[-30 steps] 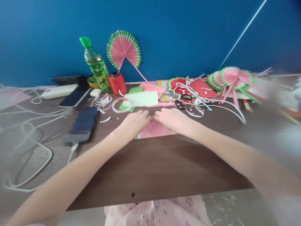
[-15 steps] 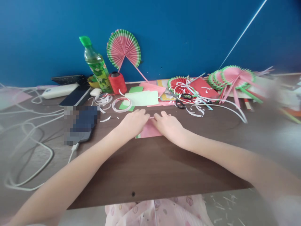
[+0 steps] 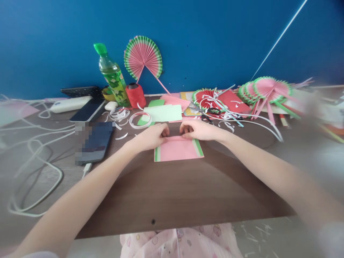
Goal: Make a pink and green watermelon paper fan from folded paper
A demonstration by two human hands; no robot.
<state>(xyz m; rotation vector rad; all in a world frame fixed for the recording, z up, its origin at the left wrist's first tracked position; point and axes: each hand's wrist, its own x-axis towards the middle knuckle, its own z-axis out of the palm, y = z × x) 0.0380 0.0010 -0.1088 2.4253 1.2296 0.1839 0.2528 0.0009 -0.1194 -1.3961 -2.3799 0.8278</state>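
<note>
Shows a green-capped plastic bottle at upper left, a dark rectangular phone at centre left, a blue wall across the top.

The left hand and right hand now stand farther apart, opening a gap between their fingertips along the far edge of the pink paper. The right hand uncovers the paper's right end, bringing its green stripe into view.
</note>
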